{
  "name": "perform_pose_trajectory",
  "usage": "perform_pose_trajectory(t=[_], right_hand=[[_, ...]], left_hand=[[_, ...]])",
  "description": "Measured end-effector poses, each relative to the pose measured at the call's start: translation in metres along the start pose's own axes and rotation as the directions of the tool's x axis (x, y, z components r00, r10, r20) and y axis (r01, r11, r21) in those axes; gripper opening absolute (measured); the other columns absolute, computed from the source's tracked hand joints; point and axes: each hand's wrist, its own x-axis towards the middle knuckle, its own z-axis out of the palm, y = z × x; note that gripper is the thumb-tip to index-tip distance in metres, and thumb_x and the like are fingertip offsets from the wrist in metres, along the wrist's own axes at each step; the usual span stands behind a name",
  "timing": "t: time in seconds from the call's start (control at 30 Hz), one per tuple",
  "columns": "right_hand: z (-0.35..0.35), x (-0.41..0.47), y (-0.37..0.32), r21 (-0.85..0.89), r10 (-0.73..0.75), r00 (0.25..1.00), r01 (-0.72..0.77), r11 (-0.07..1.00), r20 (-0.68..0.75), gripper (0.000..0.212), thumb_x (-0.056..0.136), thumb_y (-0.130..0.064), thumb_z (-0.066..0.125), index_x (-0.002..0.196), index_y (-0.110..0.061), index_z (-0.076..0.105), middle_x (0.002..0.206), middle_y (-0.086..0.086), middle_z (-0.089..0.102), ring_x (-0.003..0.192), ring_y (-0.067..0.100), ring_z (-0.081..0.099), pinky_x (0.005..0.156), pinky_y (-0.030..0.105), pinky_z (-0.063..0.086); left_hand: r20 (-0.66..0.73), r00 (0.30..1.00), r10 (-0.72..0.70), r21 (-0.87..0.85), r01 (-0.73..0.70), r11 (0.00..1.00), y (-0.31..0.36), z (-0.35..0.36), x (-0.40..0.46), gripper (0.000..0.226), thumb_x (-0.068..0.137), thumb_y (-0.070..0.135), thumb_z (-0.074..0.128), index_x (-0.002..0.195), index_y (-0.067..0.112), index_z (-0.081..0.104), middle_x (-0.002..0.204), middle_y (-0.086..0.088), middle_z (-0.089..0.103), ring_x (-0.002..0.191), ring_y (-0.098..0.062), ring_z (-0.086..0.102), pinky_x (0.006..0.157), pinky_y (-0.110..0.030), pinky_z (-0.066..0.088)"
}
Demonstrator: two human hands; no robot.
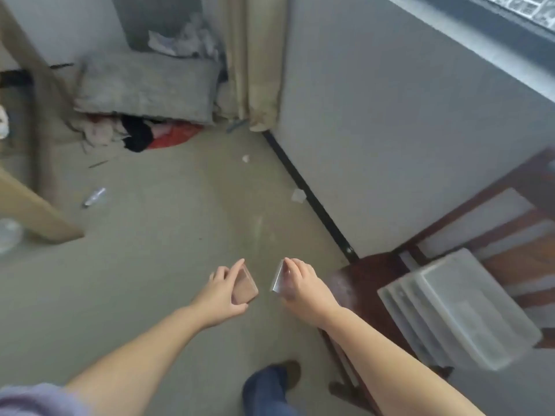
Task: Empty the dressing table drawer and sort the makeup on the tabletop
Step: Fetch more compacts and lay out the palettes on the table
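Pinching a small pinkish compact (245, 288) by its edges, the left hand (220, 297) mirrors the right hand (303, 288) gripping a clear lid-like piece (277, 280) beside the dark wooden chair (357, 283); both look light, rigid, slippery.

— What's that case (245, 288) made of?
— Clear glossy plastic, pinkish inside; the lid (277, 279) is the same see-through plastic.
— And the chair (369, 274)?
— Dark varnished wood, shiny. The box (459, 313) on it is frosted, translucent plastic.
— The floor (168, 241)?
— Matt, dull, smooth. The cushion (144, 85) looks like rough grey cloth.
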Motion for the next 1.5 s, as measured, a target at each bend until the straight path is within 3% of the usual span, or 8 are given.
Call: perform_pose_trajectory(t=[0.17, 0.27, 0.43, 0.6, 0.9, 1.23, 1.37, 1.5], right_hand=[[0.040, 0.006, -0.154, -0.256, -0.319, 0.940, 0.340, 0.905, 0.119, 0.050, 0.088, -0.022, 0.046, 0.133, -0.004, 0.034, 0.133, 0.012, 0.039, 0.122, 0.035, 0.038, 0.095, 0.042, 0.044], [0.074, -0.002, -0.272, -0.235, -0.482, 0.849, 0.525, 0.818, 0.216, 0.057, 0.089, -0.031, 0.048, 0.138, -0.006, 0.031, 0.137, 0.010, 0.038, 0.127, 0.032, 0.036, 0.103, 0.040, 0.038], [0.139, -0.039, -0.466, -0.165, -0.707, 0.607, 0.789, 0.592, 0.364, 0.069, 0.088, -0.028, 0.052, 0.145, -0.005, 0.021, 0.145, 0.008, 0.032, 0.134, 0.027, 0.031, 0.109, 0.031, 0.030], [0.204, -0.071, -0.614, -0.150, -0.815, 0.315, 0.949, 0.277, 0.487, 0.066, 0.088, -0.027, 0.052, 0.144, -0.008, 0.023, 0.146, 0.006, 0.031, 0.133, 0.027, 0.030, 0.100, 0.036, 0.039], [0.321, -0.098, -0.854, -0.029, -0.801, -0.028, 0.998, -0.057, 0.598, 0.075, 0.083, -0.034, 0.057, 0.145, -0.013, 0.020, 0.146, 0.002, 0.030, 0.134, 0.023, 0.029, 0.104, 0.036, 0.038], [0.447, -0.168, -1.092, 0.080, -0.654, -0.324, 0.924, -0.374, 0.684, 0.074, 0.083, -0.032, 0.060, 0.144, -0.012, 0.022, 0.144, 0.003, 0.031, 0.129, 0.023, 0.032, 0.098, 0.037, 0.043], [0.521, -0.222, -1.177, 0.113, -0.619, -0.405, 0.883, -0.455, 0.673, 0.076, 0.081, -0.032, 0.062, 0.144, -0.012, 0.023, 0.144, 0.003, 0.031, 0.129, 0.024, 0.033, 0.098, 0.037, 0.043], [0.583, -0.282, -1.259, 0.142, -0.628, -0.412, 0.890, -0.434, 0.660, 0.077, 0.080, -0.034, 0.063, 0.143, -0.011, 0.025, 0.143, 0.005, 0.033, 0.128, 0.025, 0.035, 0.099, 0.036, 0.042]], left_hand=[[-0.216, 0.946, -0.243, -0.123, 0.221, 0.968, -0.122, -0.037, -0.144, 0.095, 0.075, 0.048, 0.064, 0.148, 0.032, 0.005, 0.135, -0.001, 0.031, 0.127, -0.022, 0.032, 0.098, -0.031, 0.039], [-0.322, 0.841, -0.435, -0.215, 0.382, 0.899, -0.200, -0.054, -0.255, 0.091, 0.075, 0.047, 0.065, 0.146, 0.030, 0.012, 0.135, -0.002, 0.031, 0.128, -0.023, 0.032, 0.097, -0.032, 0.041], [-0.431, 0.586, -0.686, -0.407, 0.552, 0.728, -0.306, -0.067, -0.425, 0.086, 0.073, 0.044, 0.066, 0.143, 0.028, 0.020, 0.129, -0.004, 0.036, 0.123, -0.024, 0.036, 0.094, -0.032, 0.043], [-0.472, 0.346, -0.811, -0.577, 0.575, 0.581, -0.375, -0.060, -0.536, 0.083, 0.071, 0.044, 0.067, 0.140, 0.030, 0.023, 0.124, -0.003, 0.037, 0.118, -0.022, 0.038, 0.091, -0.033, 0.044], [-0.422, -0.008, -0.906, -0.724, 0.604, 0.332, -0.511, -0.069, -0.691, 0.080, 0.073, 0.041, 0.069, 0.140, 0.026, 0.028, 0.124, -0.006, 0.040, 0.115, -0.026, 0.042, 0.090, -0.037, 0.045], [-0.342, -0.207, -0.917, -0.841, 0.503, 0.200, -0.650, -0.087, -0.837, 0.079, 0.076, 0.041, 0.067, 0.141, 0.029, 0.024, 0.127, -0.003, 0.038, 0.113, -0.021, 0.040, 0.089, -0.033, 0.045], [-0.282, -0.265, -0.922, -0.864, 0.489, 0.123, -0.716, -0.073, -0.920, 0.083, 0.076, 0.040, 0.068, 0.143, 0.028, 0.021, 0.131, -0.005, 0.035, 0.117, -0.023, 0.038, 0.091, -0.035, 0.046], [-0.271, -0.272, -0.923, -0.853, 0.513, 0.099, -0.777, -0.071, -1.018, 0.084, 0.076, 0.041, 0.068, 0.143, 0.028, 0.020, 0.132, -0.005, 0.034, 0.119, -0.023, 0.038, 0.091, -0.037, 0.046]])
